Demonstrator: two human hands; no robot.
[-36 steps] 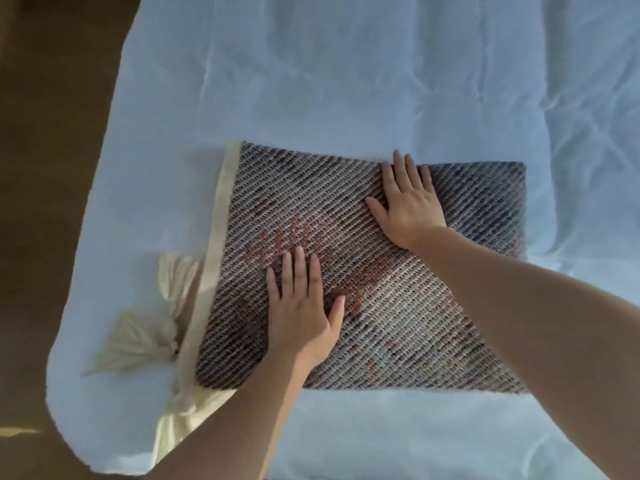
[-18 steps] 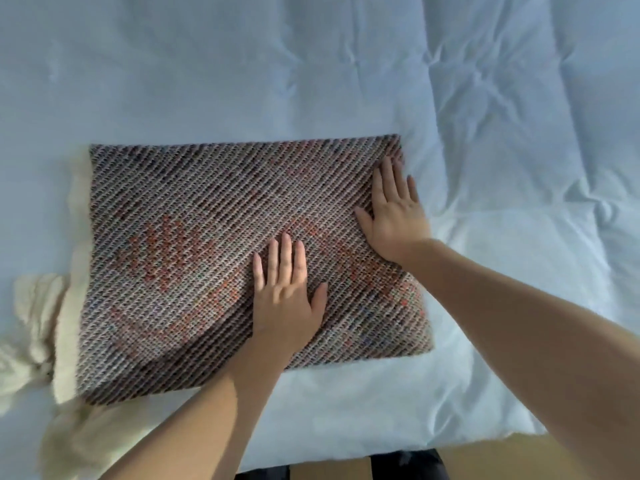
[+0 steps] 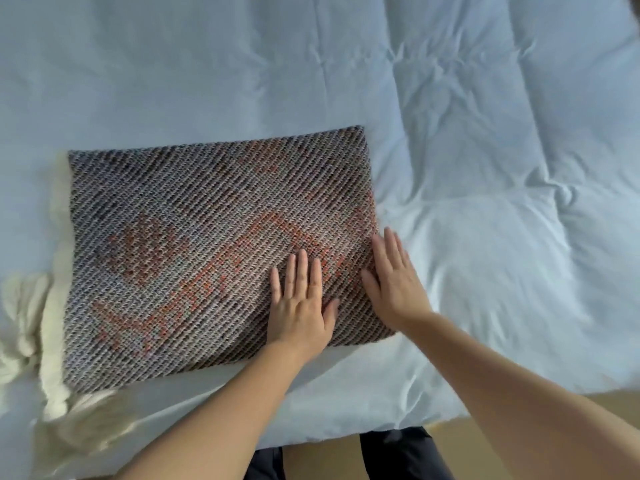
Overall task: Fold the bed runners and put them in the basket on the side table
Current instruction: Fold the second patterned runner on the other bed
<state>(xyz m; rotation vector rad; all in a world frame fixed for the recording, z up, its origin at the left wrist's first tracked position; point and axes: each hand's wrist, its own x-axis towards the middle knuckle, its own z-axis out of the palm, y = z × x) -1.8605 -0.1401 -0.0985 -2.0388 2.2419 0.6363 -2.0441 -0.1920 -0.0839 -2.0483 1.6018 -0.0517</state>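
A folded bed runner (image 3: pixel 194 244), woven in grey, brown and orange, lies flat on the white bed. Cream fringe and tassels (image 3: pixel 31 317) stick out from under its left edge. My left hand (image 3: pixel 301 306) rests flat, palm down, on the runner's lower right part, fingers slightly spread. My right hand (image 3: pixel 394 282) lies flat at the runner's right edge, partly on the runner and partly over the bedding. Neither hand grips anything. No basket or side table is in view.
The white quilted duvet (image 3: pixel 485 168) covers the whole bed, wrinkled on the right. The bed's near edge runs along the bottom, with tan floor (image 3: pixel 446 434) and my dark trousers (image 3: pixel 398 452) below it.
Both hands have slid rightward across the runner, the right one reaching its right edge. The view has shifted right, so the runner now sits further left.
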